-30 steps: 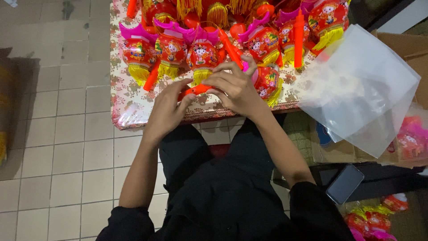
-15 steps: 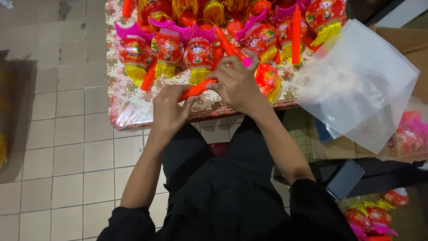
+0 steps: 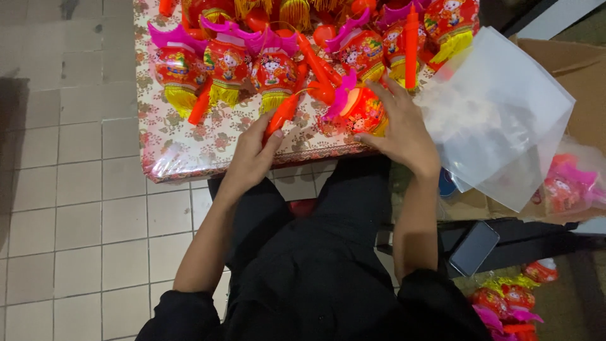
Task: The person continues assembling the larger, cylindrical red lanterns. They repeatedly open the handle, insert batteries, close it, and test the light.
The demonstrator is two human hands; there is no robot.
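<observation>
Red plastic lantern with pink crown lies on the floral-wrapped table under the right hand, fingers spread over it. Left hand pinches its orange handle stick. Lanterns crowd behind; clear plastic bags lie just right.

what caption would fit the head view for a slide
Seated person's left hand grips an orange stick handle while the right hand rests on a red toy lantern on a floral-covered table.

I'm seeing a stack of clear plastic bags lying at the right, overhanging a brown cardboard box and just beside my right hand. A dark phone is lying screen-up and blank below them, and bagged red-and-pink lanterns are sitting at the far right, with more at the bottom right.
</observation>
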